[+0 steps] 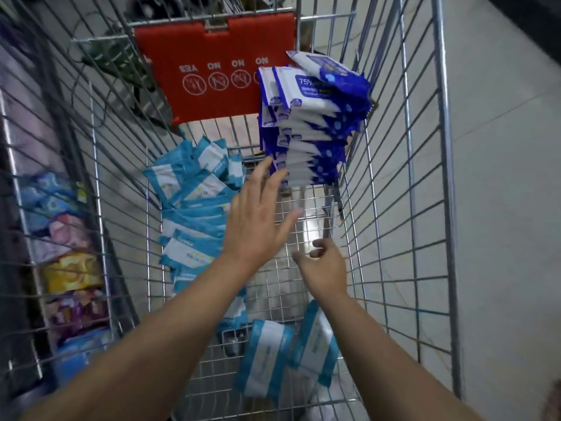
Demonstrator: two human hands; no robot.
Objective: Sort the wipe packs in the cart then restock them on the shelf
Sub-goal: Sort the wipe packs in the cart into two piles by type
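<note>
Head view: both hands reach down into a wire cart [403, 189]. The left hand [258, 220] has its fingers spread and empty, the fingertips touching or all but touching the lower edge of a tall pile of dark blue wipe packs [309, 126] that leans against the far right corner of the cart. The right hand [326, 265] is loosely curled, holding nothing, and hangs over bare mesh below and just right of the left hand's fingers.

To the left of the left hand's fingers lies a loose heap of light blue wipe packs [194, 208]. Two more light blue packs [288, 357] lie near the wrists, between the forearms. A red panel [212, 68] stands beyond the fingertips at the cart's far end.

The packs look like soft, flat film pouches: probably light, slightly squashy, and slick against one another. The dark blue pile looks ready to slide, so it likely wants steadying flat-handed on its side. A single pack is best pinched across its short edges; several at once should be clamped top and bottom between both palms.

The shelf is only a blur through the cart's left wall.
</note>
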